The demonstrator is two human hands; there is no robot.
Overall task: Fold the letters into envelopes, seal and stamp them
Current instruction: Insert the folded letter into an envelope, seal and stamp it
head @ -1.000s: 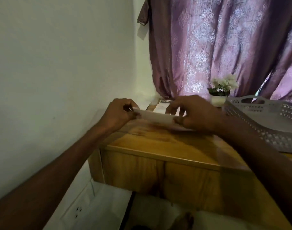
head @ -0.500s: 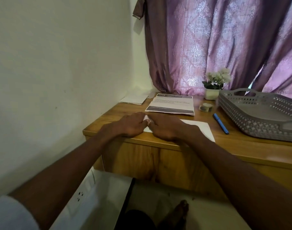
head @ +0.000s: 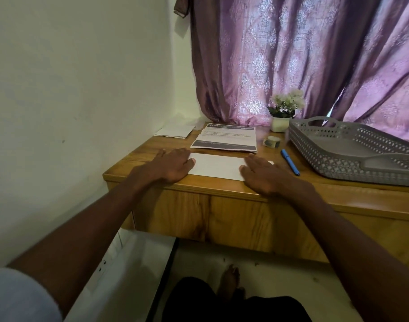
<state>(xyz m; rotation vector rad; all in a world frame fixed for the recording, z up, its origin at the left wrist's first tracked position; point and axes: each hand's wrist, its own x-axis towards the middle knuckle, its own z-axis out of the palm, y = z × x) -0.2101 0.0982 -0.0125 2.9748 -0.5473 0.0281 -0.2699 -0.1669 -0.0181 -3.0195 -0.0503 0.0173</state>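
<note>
A white folded letter lies flat near the front edge of the wooden desk. My left hand lies flat with straight fingers on the letter's left end. My right hand presses flat on its right end. Behind the letter sits a stack of printed letters with dark header bars. A small pile of white envelopes rests at the back left by the wall. A roll of stamps or tape stands right of the printed stack.
A blue pen lies to the right of the folded letter. A grey perforated tray fills the right side of the desk. A small white pot of flowers stands at the back before the purple curtain. The wall closes the left side.
The letter was held up in both hands, then laid on the desk. My hands met at its left part and have now slid apart to its two ends.
</note>
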